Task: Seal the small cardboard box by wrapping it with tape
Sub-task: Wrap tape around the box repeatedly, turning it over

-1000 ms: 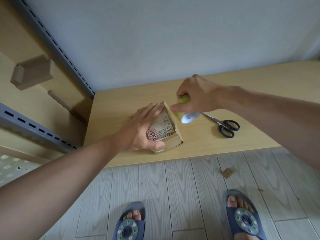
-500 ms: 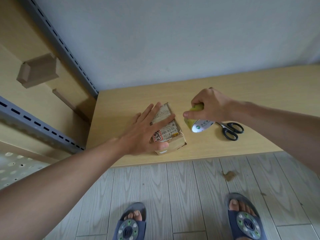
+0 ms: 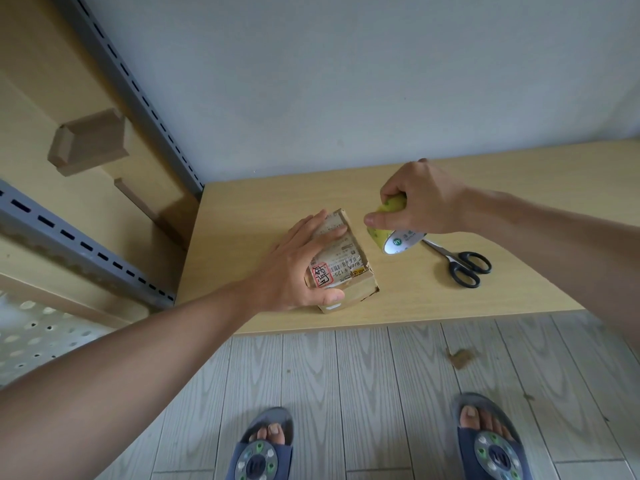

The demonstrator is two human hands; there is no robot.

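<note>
A small cardboard box [image 3: 349,268] with a printed shipping label lies on the light wooden table [image 3: 433,296], near its front edge. My left hand [image 3: 294,268] rests flat on the box's top and left side, fingers spread, thumb against the near face. My right hand [image 3: 420,202] grips a yellowish tape roll [image 3: 394,233] with a white inner core, held in the air just right of the box. No tape strip between roll and box is discernible.
Black-handled scissors [image 3: 460,263] lie on the table to the right of the roll. A grey slotted shelf upright [image 3: 138,95] and wooden panels stand at the left. Below the table edge is plank flooring with my sandalled feet [image 3: 263,448].
My right hand drew the tape roll away from the box's top right edge, to the right. My left hand shifted from gripping the box to lying flat on it.
</note>
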